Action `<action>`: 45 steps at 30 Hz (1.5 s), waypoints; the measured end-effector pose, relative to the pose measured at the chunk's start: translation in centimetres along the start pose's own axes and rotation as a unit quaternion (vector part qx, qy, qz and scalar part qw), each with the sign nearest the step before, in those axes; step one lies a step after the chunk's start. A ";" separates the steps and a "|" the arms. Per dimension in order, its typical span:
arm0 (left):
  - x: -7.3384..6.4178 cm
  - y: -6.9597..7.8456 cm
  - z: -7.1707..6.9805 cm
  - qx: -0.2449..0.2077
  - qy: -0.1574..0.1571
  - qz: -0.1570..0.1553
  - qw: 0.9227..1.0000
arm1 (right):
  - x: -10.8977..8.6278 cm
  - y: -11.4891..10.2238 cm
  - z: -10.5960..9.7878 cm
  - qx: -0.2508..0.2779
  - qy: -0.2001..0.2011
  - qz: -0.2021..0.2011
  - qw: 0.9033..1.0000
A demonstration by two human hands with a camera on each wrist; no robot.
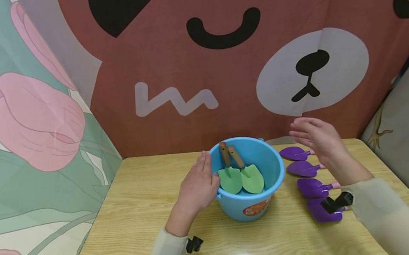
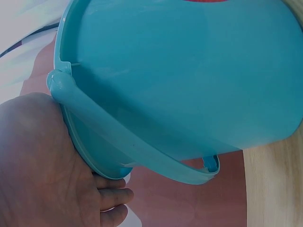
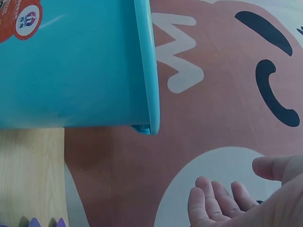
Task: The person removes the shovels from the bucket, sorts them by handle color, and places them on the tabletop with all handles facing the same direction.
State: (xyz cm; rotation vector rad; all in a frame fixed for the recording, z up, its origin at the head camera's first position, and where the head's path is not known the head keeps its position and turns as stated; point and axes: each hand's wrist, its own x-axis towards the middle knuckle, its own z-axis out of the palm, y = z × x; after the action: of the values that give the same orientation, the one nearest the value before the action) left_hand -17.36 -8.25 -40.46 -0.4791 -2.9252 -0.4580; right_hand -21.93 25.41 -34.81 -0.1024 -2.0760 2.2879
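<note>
Two green shovels (image 1: 230, 181) are already in the bucket (image 1: 236, 209) and four purple shovels (image 1: 301, 169) still lie outside on the tabletop (image 1: 158, 187), while the left hand (image 1: 197, 183) touches the bucket, fingers straight, and the right hand (image 1: 321, 140) hangs empty nearby, fingers loose.

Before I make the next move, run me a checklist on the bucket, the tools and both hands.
1. Round blue plastic bucket upright on the light wooden table: ok.
2. Blue plastic carrying handle clear of the opening: ok, it hangs outside.
3. Two green-bladed, brown-handled trowels inside the bucket: ok.
4. Left hand steadying the bucket: cannot tell; it lies against the rim without gripping.
5. Right hand free: ok, raised and empty.
6. Table right of the bucket clear: not ok, four purple-bladed, pink-handled shovels lie there.
</note>
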 end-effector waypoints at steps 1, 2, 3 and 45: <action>0.0 0.0 0.0 0.001 -0.001 0.000 1.000 | 0.0 0.0 0.1 -0.004 -0.002 -0.001 1.000; 0.0 0.0 0.0 0.002 -0.001 0.000 1.000 | 0.0 0.0 0.2 -0.008 -0.003 -0.003 1.000; 0.0 0.0 0.0 0.002 -0.002 0.000 1.000 | 0.0 0.0 0.3 -0.017 -0.004 -0.004 1.000; 0.1 0.2 -0.1 0.008 -0.009 -0.005 1.000 | 0.5 -0.7 6.5 -0.191 -0.087 0.007 0.978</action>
State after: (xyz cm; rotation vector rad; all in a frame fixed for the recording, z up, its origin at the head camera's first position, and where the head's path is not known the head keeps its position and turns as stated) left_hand -17.33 -8.07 -40.26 -0.4688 -2.9481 -0.4348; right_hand -22.93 19.06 -33.48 0.0723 -2.5863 1.9365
